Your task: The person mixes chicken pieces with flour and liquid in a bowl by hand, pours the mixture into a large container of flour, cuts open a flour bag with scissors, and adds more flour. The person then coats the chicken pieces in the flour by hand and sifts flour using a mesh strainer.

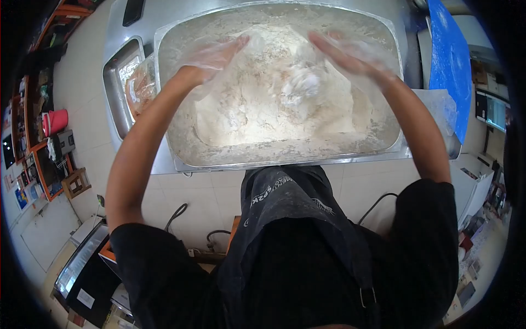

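Observation:
A large metal tray (pixel 183 148) holds a spread of white flour (pixel 257 118). My left hand (pixel 219 55), in a loose clear plastic glove, is over the tray's upper left part, blurred, with its fingers stretched toward the middle. Over the upper right part is my right hand (pixel 345 52), also gloved in clear plastic and blurred, fingers extended. I see nothing held in either hand. Between and below them, a whitish lump (pixel 300 86) coated in flour lies in the tray, smeared by motion.
To the left are a smaller steel pan (pixel 112 82), a plastic bag with brownish contents (pixel 141 88) and a dark phone (pixel 133 12). A blue sheet (pixel 449 66) and a clear plastic sheet (pixel 438 107) are at the right. The metal table's front edge (pixel 164 167) is near my apron.

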